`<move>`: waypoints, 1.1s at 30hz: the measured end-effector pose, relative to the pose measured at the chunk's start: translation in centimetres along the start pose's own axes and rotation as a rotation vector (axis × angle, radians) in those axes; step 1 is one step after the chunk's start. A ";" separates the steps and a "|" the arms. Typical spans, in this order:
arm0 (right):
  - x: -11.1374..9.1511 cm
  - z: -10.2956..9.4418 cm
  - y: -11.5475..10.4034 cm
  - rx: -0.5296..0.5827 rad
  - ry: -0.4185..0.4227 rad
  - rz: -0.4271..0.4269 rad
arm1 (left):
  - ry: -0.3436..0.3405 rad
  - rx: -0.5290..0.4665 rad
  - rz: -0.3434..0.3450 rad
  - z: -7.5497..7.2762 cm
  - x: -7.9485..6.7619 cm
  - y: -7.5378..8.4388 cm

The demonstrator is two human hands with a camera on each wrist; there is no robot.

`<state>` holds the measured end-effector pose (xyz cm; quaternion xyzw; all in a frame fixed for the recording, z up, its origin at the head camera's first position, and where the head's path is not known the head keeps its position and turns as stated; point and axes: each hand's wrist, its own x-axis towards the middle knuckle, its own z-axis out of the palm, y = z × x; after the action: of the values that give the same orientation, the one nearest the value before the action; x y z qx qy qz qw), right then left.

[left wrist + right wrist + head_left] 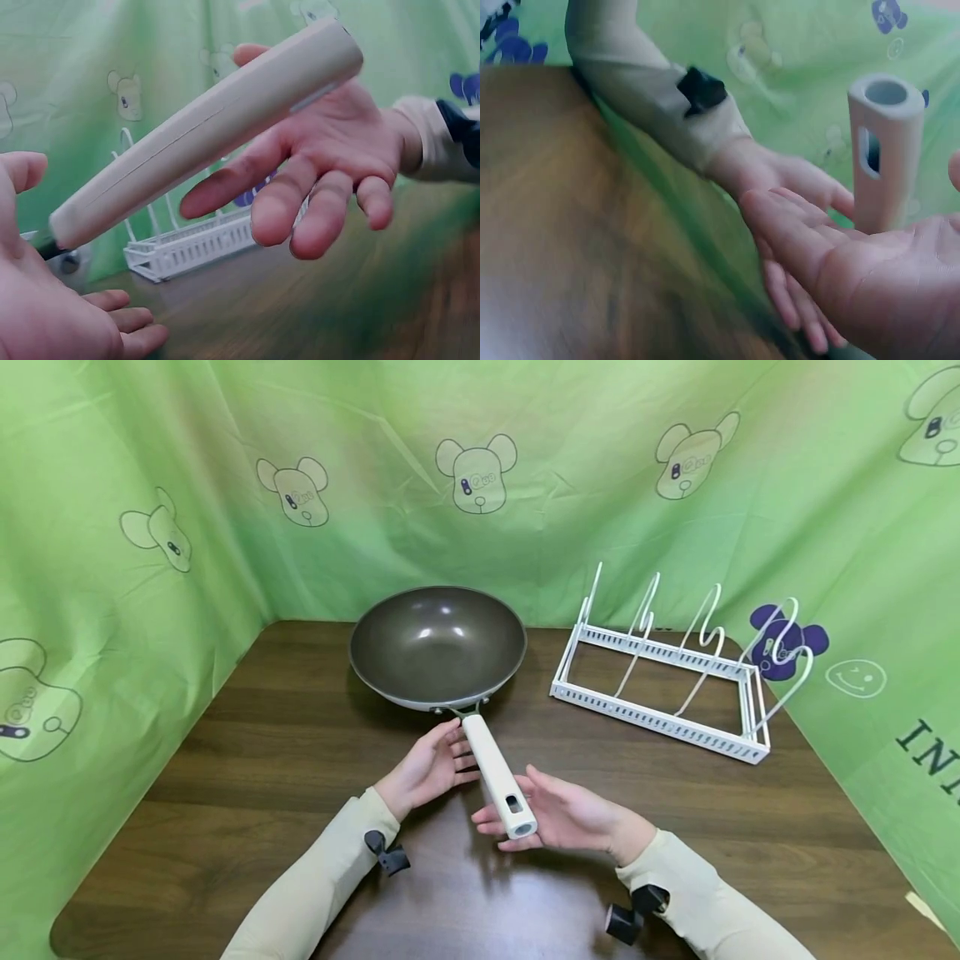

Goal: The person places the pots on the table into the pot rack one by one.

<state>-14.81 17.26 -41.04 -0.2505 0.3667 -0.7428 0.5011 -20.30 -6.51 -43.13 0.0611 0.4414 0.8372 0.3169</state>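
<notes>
A dark wok (438, 647) with a white handle (491, 768) sits on the wooden table, its handle pointing toward me. Beside the handle's upper part is my left hand (427, 768), palm turned inward and fingers extended. Near the handle's free end my right hand (570, 814) spreads its fingers, some passing behind or under it. Neither hand grips the handle (202, 127); whether any finger touches it I cannot tell. In the right wrist view the handle's end (889, 165) shows a round opening and a hanging slot, above the right palm (900, 285).
A white metal rack (660, 718) with several upright wavy dividers stands to the right of the wok. Green printed cloth (390, 527) hangs behind and along both sides of the table (247, 760).
</notes>
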 end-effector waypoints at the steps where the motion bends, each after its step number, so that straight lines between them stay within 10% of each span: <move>1: 0.2 0.1 0.0 0.024 -0.010 -0.005 | -0.003 -0.030 -0.005 0.2 0.3 -0.1; 17: 2.1 1.0 -0.1 0.286 -0.039 -0.015 | 0.011 -0.391 -0.045 2.3 3.2 -0.4; 33: 2.4 0.8 0.0 0.182 0.042 -0.065 | 0.117 -0.499 -0.002 2.9 3.7 -0.5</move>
<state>-15.12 14.81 -40.55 -0.1999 0.2999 -0.7940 0.4896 -21.94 -2.12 -42.41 -0.0678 0.2386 0.9222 0.2969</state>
